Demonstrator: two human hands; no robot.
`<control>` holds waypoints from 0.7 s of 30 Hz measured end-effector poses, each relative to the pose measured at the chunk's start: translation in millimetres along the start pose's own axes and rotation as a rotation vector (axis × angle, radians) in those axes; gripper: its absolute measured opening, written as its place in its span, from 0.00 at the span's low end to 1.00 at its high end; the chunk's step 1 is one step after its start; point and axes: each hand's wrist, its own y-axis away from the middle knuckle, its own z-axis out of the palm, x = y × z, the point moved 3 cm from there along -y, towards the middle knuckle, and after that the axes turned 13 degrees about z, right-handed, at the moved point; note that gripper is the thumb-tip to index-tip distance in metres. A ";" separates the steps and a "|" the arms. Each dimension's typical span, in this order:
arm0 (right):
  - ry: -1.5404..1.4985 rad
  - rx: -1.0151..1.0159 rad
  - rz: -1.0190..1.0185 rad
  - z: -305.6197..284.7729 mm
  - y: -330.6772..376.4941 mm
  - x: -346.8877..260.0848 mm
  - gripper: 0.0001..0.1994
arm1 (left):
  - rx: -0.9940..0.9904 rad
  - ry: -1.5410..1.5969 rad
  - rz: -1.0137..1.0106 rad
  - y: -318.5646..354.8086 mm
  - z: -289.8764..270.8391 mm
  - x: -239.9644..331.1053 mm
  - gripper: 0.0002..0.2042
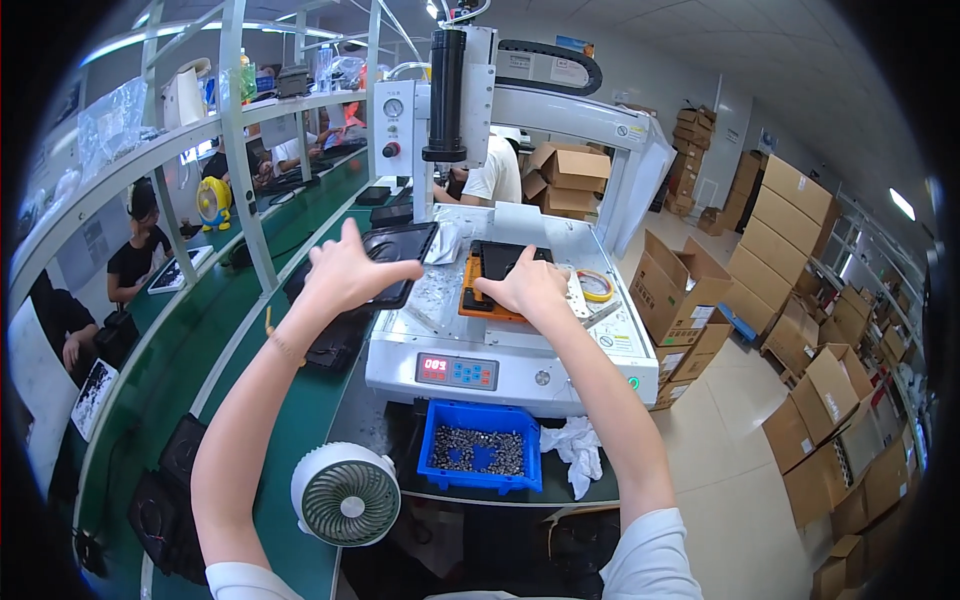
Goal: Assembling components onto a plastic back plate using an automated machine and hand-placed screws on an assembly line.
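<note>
My left hand [345, 270] is spread wide with its palm against the near end of a black tablet-like panel [405, 245], held over the left side of the white machine table [500, 345]. My right hand [528, 287] presses flat on a second black panel [500, 262] seated in an orange fixture [475, 300] on the same table. Above both stands the machine's black cylinder head [446, 90] on a white gantry [570, 110].
A blue bin of small screws [480, 450], a white rag [578, 448] and a small white fan [346, 493] sit below the machine. A tape roll [595, 285] lies at the right. Black panels lie on the green conveyor [290, 420]. Cardboard boxes [790, 260] stack at right; other people sit at left.
</note>
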 end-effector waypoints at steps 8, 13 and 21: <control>0.079 -0.080 0.198 4.2 -4.5 -18.8 0.53 | -0.049 -0.001 -0.029 35.2 -0.4 -24.3 0.63; -0.214 -0.039 0.050 7.0 -9.8 7.5 0.49 | -0.060 0.068 0.076 55.3 16.9 -6.3 0.61; -0.568 0.676 -0.346 51.4 84.6 197.6 0.35 | -0.016 0.163 0.402 102.5 22.2 14.1 0.59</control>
